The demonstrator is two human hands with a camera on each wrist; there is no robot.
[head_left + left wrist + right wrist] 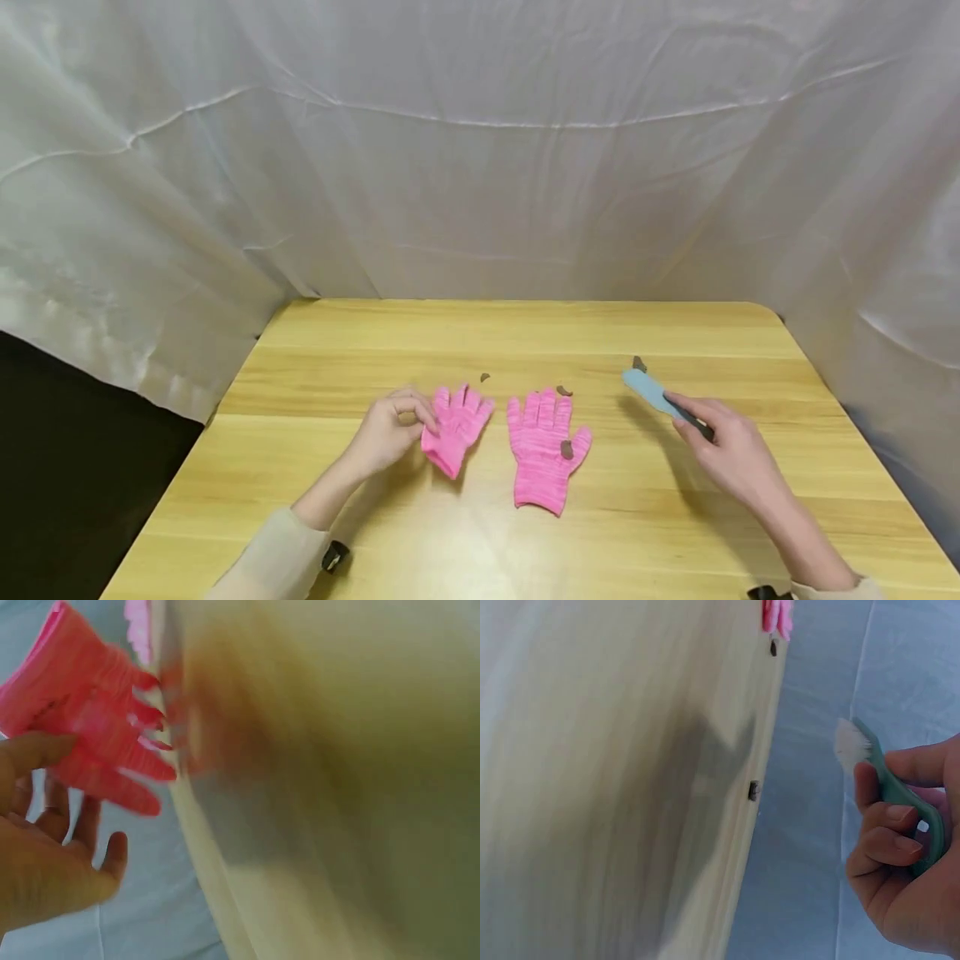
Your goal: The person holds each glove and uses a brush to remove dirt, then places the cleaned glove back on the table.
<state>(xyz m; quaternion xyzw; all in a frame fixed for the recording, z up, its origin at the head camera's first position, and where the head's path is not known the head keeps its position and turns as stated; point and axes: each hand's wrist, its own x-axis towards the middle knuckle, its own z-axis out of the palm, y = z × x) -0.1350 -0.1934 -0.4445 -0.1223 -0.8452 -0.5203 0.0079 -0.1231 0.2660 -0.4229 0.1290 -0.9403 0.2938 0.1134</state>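
My left hand (390, 429) pinches the cuff side of a pink knit glove (457, 425), raised a little off the table. In the left wrist view this glove (90, 712) hangs between thumb and fingers, with dark marks near the thumb. A second pink glove (542, 467) lies flat on the table, fingers pointing away, a brown piece (567, 450) on it near the thumb. My right hand (731, 446) holds a blue-green brush (651, 392) above the table on the right. White bristles (852, 746) show at its head in the right wrist view.
Small brown scraps lie on the wooden table (375, 358): one scrap (485, 377) beyond the held glove, another scrap (564, 391) by the flat glove's fingertips, and a dark piece (639, 363) beyond the brush. A grey curtain (480, 183) hangs behind the table's far edge.
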